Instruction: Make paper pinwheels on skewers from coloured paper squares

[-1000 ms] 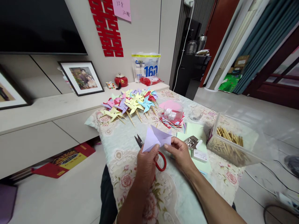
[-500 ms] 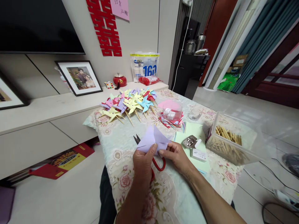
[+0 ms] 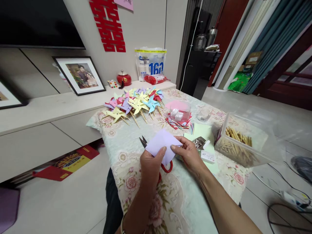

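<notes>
From the head view, the scissors lie mostly hidden under the lilac paper and the hands, only the dark tips and a bit of red handle showing. The left hand pinches the paper's near-left edge, thumb on top; the right hand nips its right edge between thumb and fingers. The paper is held flat just above the floral tablecloth, a smooth, pale square sheet.

paper: lilac | scissors: red handles | tablecloth: pale green, pink roses | pinwheels: multicoloured
</notes>
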Tool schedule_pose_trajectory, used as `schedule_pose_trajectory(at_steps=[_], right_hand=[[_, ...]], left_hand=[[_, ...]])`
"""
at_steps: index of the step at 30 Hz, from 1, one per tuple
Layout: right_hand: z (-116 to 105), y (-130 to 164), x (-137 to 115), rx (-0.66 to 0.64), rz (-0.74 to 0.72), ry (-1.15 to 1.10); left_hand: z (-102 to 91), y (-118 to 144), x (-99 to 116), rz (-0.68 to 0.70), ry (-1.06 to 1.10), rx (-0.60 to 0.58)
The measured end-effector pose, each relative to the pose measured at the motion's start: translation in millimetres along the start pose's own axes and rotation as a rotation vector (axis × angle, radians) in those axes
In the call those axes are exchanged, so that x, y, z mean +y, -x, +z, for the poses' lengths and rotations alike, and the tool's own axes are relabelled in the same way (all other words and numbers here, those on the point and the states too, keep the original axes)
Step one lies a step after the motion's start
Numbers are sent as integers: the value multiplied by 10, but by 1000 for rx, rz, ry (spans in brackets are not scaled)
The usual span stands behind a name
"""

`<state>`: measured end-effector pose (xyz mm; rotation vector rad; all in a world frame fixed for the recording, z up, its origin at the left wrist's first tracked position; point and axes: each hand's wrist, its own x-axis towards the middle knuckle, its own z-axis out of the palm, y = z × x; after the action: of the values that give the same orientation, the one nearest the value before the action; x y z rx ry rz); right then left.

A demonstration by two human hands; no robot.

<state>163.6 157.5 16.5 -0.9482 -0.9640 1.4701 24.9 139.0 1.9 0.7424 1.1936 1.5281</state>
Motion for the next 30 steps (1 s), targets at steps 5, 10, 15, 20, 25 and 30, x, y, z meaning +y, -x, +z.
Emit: schedule_pose_trajectory(at_steps=[5, 10, 15, 20, 25, 30], right_hand=[[2, -27, 19, 91, -11, -43], [5, -30, 22, 113, -23, -44], [-1, -31, 40, 87, -31, -40], [-13, -39, 48, 81, -37, -5], [-9, -31, 48, 65, -48, 16], [2, -23, 42, 71, -43, 19]], left_hand=[[62, 1, 15, -81, 225, -69], [110, 28, 85, -129, 279, -46], [103, 27, 77, -137, 272, -38], [73, 8, 43, -134, 237, -53], [64, 2, 19, -116, 205, -50], [61, -4, 9, -117, 216, -59]])
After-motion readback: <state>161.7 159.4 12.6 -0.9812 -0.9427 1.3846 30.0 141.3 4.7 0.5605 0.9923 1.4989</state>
